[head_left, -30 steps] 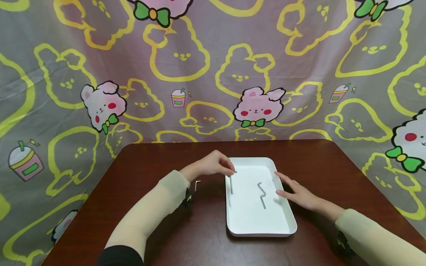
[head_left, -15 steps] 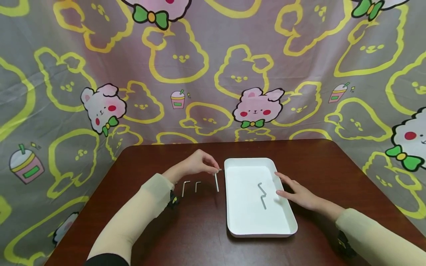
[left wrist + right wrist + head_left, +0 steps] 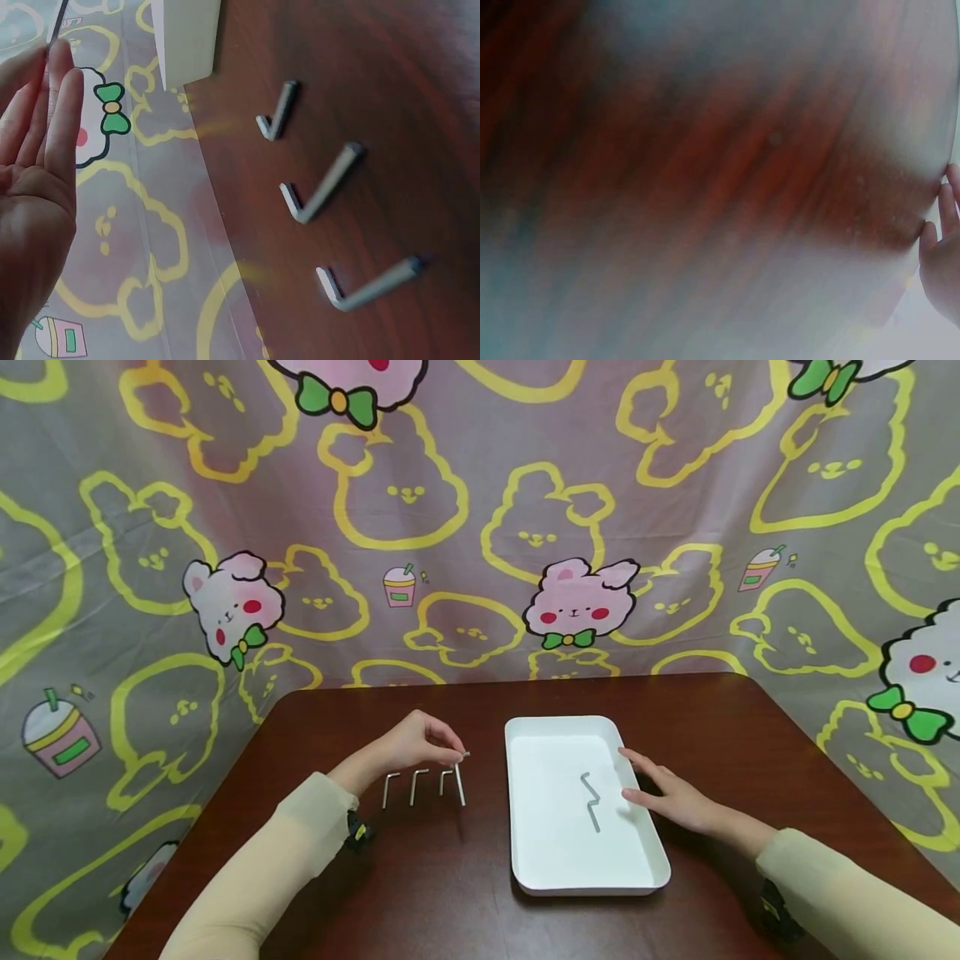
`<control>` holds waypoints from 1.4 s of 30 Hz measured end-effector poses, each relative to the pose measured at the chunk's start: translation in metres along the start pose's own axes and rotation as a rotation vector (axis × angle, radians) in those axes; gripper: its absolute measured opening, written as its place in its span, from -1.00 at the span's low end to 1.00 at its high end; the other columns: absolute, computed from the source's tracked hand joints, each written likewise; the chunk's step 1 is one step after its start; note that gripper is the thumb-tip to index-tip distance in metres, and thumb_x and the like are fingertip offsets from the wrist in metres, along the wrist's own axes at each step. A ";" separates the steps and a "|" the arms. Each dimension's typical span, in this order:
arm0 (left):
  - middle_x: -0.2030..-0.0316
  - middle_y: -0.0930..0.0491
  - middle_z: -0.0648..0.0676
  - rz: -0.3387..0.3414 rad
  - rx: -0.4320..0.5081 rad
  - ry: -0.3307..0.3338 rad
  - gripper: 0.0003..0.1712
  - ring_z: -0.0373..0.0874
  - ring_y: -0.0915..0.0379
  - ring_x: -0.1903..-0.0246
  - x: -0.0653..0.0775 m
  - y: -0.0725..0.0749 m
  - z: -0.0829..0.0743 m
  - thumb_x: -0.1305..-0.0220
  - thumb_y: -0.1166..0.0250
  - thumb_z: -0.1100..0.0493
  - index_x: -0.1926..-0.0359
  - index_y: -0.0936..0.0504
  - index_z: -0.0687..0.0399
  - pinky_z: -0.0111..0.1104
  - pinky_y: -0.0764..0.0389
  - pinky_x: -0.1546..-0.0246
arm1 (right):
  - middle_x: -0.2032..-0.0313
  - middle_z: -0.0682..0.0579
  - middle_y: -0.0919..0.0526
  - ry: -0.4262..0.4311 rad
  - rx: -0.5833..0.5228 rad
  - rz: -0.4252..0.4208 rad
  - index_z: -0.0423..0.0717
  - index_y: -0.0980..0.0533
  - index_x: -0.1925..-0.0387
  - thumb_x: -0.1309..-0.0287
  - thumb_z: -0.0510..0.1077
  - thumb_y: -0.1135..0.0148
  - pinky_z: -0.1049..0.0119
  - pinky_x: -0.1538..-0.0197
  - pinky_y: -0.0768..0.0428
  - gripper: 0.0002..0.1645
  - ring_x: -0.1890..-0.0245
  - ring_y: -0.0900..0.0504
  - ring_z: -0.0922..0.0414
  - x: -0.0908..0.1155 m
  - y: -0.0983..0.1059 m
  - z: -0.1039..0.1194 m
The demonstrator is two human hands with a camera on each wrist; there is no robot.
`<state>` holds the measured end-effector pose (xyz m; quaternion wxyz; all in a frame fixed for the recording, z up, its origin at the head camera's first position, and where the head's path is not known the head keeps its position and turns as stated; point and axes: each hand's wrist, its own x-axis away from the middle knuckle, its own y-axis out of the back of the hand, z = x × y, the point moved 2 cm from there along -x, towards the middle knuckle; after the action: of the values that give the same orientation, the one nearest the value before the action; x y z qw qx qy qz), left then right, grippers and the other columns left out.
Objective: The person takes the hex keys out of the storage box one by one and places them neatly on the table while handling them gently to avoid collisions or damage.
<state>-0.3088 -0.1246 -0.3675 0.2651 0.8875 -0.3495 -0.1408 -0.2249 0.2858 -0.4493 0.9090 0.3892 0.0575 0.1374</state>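
1. The left hand [image 3: 422, 743] pinches a slim, silvery-grey, L-shaped metal hex key [image 3: 461, 787] near its bend, between thumb and fingers. The long arm slants down from those fingertips toward the person; whether its end touches the dark reddish-brown wooden tabletop [image 3: 442, 885] cannot be told.

2. By its look, this hex key should be light, rigid and hard to damage. Smooth metal could roll or slip in a loose pinch, so the bend seems a good place to take hold: the short arm would keep it from sliding through the fingers. Lying flat, so thin a piece would probably need fingertips rather than a full grasp.

3. The held key has one long straight arm; a bit of the short arm pokes out past the fingertips. The finish is plain, with a pale shine.

4. On the person's side of the left hand lie three like keys in a row: a shorter key [image 3: 443, 782] just left of the held one, then a middle key [image 3: 414, 787], then an outer key [image 3: 387, 791] nearest the wrist.

5. The right hand [image 3: 670, 795] rests spread fingers on the near long edge of a white, shallow, rectangular tray [image 3: 551, 877], gripping none of the keys.

6. Inside the tray, left of the right hand, an upper grey key [image 3: 591, 787] and a lower grey key [image 3: 594, 817] form a zigzag.
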 end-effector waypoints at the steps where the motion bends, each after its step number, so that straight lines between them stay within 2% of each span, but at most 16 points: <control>1: 0.42 -0.71 0.04 0.004 0.000 0.004 -0.85 0.07 -0.64 0.41 0.003 0.000 0.001 -0.17 -0.41 0.26 0.28 -0.75 0.28 -0.15 -0.61 0.39 | -0.29 -0.32 -0.26 -0.005 0.002 0.001 0.08 -0.02 -0.50 -0.28 0.18 -0.18 -0.36 -0.10 -0.25 -0.10 -0.27 -0.19 -0.31 0.000 0.000 0.000; 4: 0.42 -0.72 0.02 0.005 -0.005 0.015 -0.86 -0.03 -0.64 0.44 0.012 0.002 0.004 -0.16 -0.42 0.25 0.28 -0.75 0.26 -0.15 -0.60 0.42 | -0.29 -0.30 -0.26 -0.016 0.004 0.000 0.10 -0.02 -0.50 -0.28 0.18 -0.18 -0.35 -0.10 -0.25 -0.10 -0.27 -0.18 -0.30 0.000 0.001 -0.001; 10: 0.41 -0.71 0.13 0.003 0.027 0.035 -0.87 0.26 -0.61 0.36 0.023 0.003 0.013 -0.14 -0.42 0.31 0.29 -0.74 0.31 0.10 -0.57 0.24 | -0.27 -0.32 -0.28 -0.015 0.020 -0.012 0.09 -0.02 -0.50 -0.27 0.19 -0.18 -0.34 -0.09 -0.27 -0.09 -0.26 -0.20 -0.30 0.000 0.004 -0.004; 13: 0.39 -0.70 0.18 -0.002 0.032 0.059 -0.85 0.25 -0.62 0.38 0.029 0.003 0.016 -0.14 -0.41 0.33 0.27 -0.72 0.36 0.05 -0.60 0.26 | -0.28 -0.32 -0.27 -0.016 0.018 -0.008 0.08 -0.02 -0.50 -0.28 0.19 -0.18 -0.34 -0.10 -0.27 -0.09 -0.26 -0.20 -0.30 -0.001 0.005 -0.004; 17: 0.43 -0.70 0.12 -0.016 0.011 0.095 -0.83 0.25 -0.61 0.39 0.039 0.005 0.024 -0.16 -0.41 0.29 0.27 -0.72 0.36 0.04 -0.60 0.31 | -0.28 -0.32 -0.26 -0.015 0.013 -0.004 0.08 -0.01 -0.50 -0.28 0.18 -0.18 -0.35 -0.10 -0.26 -0.09 -0.26 -0.19 -0.31 0.000 0.004 -0.003; 20: 0.46 -0.70 0.08 -0.019 0.000 0.097 -0.85 0.31 -0.59 0.38 0.046 0.007 0.031 -0.16 -0.41 0.28 0.29 -0.72 0.32 0.08 -0.58 0.31 | -0.28 -0.32 -0.27 -0.012 0.015 -0.009 0.09 -0.02 -0.50 -0.28 0.19 -0.18 -0.35 -0.10 -0.26 -0.10 -0.26 -0.20 -0.30 0.000 0.002 -0.004; 29: 0.48 -0.69 0.08 0.005 -0.020 0.117 -0.87 0.23 -0.58 0.41 0.066 0.012 0.047 -0.18 -0.39 0.30 0.30 -0.72 0.34 -0.10 -0.60 0.43 | -0.27 -0.29 -0.29 -0.005 0.020 -0.006 0.13 -0.03 -0.50 -0.27 0.20 -0.18 -0.33 -0.09 -0.26 -0.10 -0.25 -0.21 -0.28 -0.003 0.000 -0.005; 36: 0.45 -0.69 0.11 0.048 0.011 0.175 -0.90 0.07 -0.60 0.43 0.079 0.012 0.061 -0.17 -0.39 0.33 0.32 -0.72 0.35 -0.17 -0.63 0.35 | -0.26 -0.30 -0.30 -0.010 0.030 -0.010 0.12 -0.03 -0.50 -0.27 0.20 -0.18 -0.37 -0.10 -0.23 -0.11 -0.27 -0.20 -0.30 -0.002 0.001 -0.003; 42: 0.48 -0.69 0.10 0.054 -0.003 0.202 -0.92 -0.05 -0.60 0.47 0.094 0.015 0.072 -0.15 -0.40 0.34 0.34 -0.73 0.32 -0.27 -0.63 0.39 | -0.26 -0.30 -0.30 -0.008 0.028 -0.004 0.10 -0.03 -0.50 -0.28 0.20 -0.18 -0.35 -0.10 -0.24 -0.10 -0.26 -0.20 -0.30 -0.002 0.000 -0.002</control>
<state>-0.2805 -0.2260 -0.4243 0.3038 0.8871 -0.3448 -0.0439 -0.2273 0.2863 -0.4508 0.9041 0.4022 0.0565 0.1330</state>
